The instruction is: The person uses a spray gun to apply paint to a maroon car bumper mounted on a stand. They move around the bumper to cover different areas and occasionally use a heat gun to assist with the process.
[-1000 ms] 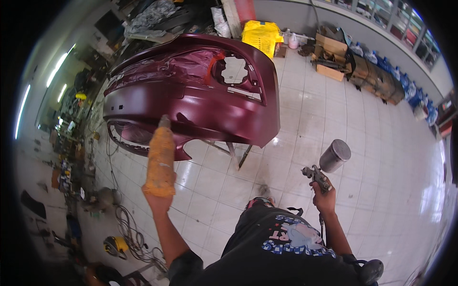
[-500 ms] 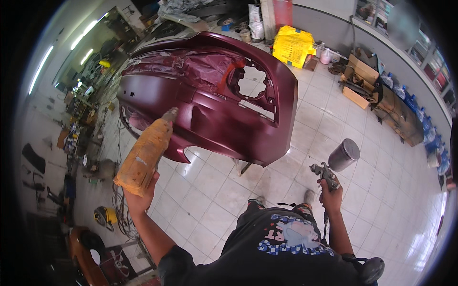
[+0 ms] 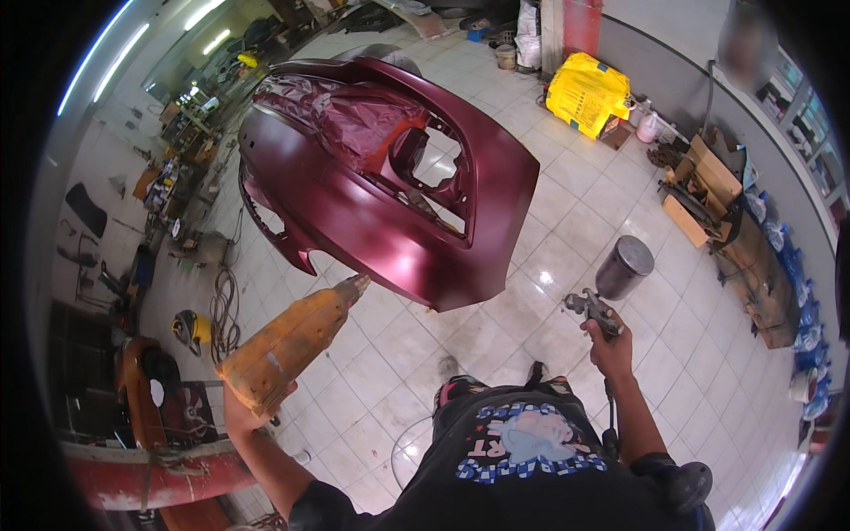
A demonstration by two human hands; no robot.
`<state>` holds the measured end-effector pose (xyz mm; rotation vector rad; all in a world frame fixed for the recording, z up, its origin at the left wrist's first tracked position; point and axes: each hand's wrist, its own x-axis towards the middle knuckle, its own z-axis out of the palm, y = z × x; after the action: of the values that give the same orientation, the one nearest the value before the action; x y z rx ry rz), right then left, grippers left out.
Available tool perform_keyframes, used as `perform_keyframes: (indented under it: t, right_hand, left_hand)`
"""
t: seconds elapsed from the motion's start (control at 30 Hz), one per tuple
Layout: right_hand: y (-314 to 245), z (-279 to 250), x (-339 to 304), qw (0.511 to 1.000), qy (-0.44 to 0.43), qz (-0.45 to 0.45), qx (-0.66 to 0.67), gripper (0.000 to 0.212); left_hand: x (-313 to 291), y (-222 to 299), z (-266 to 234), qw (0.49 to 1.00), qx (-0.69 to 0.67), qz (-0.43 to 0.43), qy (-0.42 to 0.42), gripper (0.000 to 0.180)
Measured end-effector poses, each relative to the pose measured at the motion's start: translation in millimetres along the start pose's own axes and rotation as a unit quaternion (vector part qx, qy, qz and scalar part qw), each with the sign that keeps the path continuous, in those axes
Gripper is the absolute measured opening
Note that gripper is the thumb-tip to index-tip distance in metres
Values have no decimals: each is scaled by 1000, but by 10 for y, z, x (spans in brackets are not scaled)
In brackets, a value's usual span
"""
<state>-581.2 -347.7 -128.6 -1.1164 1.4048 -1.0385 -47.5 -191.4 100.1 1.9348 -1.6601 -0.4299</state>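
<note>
My left hand (image 3: 243, 407) is closed round the grip of a worn orange heat gun (image 3: 288, 350), whose metal nozzle points up and right at the lower edge of a car bumper. That bumper (image 3: 381, 234) is dark maroon, with openings and crumpled sheeting (image 3: 354, 119) of the same colour over its far part. Away to the right, my right hand (image 3: 611, 347) grips a metal spray gun (image 3: 593, 311) with a grey paint cup (image 3: 625, 265) on it. The spray gun is apart from the bumper. A hose runs down from its handle along my forearm.
A yellow bag (image 3: 587, 96) stands on the tiled floor by the far wall. Cardboard boxes (image 3: 704, 181) and blue bottles (image 3: 807, 336) line the right wall. At the left lie a coiled cable (image 3: 226, 310) and a yellow-black machine (image 3: 191, 328); a red cylinder (image 3: 115, 482) is nearer.
The heat gun has swung lower, its nozzle now near the bumper's lower edge. The view has turned, so the bumper appears at another angle. Both hands keep their grip.
</note>
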Motion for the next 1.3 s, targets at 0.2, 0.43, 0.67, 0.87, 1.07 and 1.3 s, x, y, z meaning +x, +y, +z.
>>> perform_keyframes:
  t: [0.2,0.43,0.67,0.87,1.07,1.3]
  right_hand:
    - [-62,-146,171,999,-39,27,13,45]
    - [-108,-120,151,999,-44,11,-5,43]
    - [103,-80,62,999,-30,37,16,46]
    - [222,-75,-104,999,-11,18,-37,46]
    - [98,-35,-200,999,9,51,11,34]
    - [-11,-86,-156,996,24,89,-21,38]
  left_hand:
    - [-192,305,128,991,-74,-36,101,39]
    - [17,282,-28,990,-45,-11,135,45]
    - [393,-69,-94,967,34,88,235,48]
    - [703,-161,-49,934,71,139,322,43]
    - [536,-432,40,957,52,121,258,47]
    - [255,-354,141,998,47,-1,-36,57]
